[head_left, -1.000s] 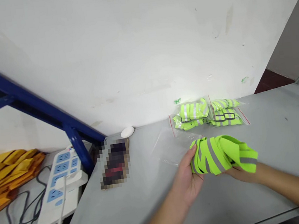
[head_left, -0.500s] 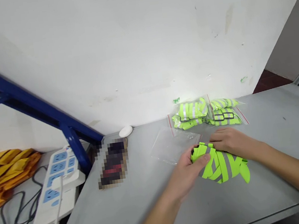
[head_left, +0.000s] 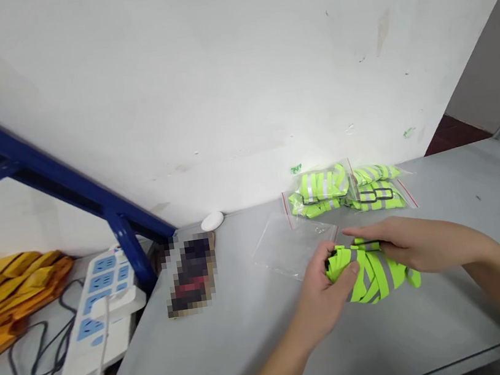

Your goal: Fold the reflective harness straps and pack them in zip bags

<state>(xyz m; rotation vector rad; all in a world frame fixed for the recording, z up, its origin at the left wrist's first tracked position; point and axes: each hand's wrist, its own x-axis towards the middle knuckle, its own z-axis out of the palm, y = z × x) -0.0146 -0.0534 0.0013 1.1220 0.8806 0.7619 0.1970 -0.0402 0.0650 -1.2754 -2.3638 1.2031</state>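
A neon yellow-green reflective strap bundle with grey stripes lies folded between both hands above the grey table. My left hand is closed round its left end, thumb on the front face. At the upper right side my right hand pinches a strap part with a dark edge, its index finger stretched out to the left. A flat clear plastic bag rests just behind the left hand. Farther back, against the wall, sit several bagged strap bundles of the same colour, in clear bags with red seal lines.
On the left of the grey table are a blurred-out flat object and a white round disc. A blue metal frame rises beside a white power strip with cables. Yellow-orange packets lie farther left.
My right hand has turned and lifted from lying over the bundle's back to pinching a strap part at its upper right. The left hand keeps its hold, shifted slightly right.
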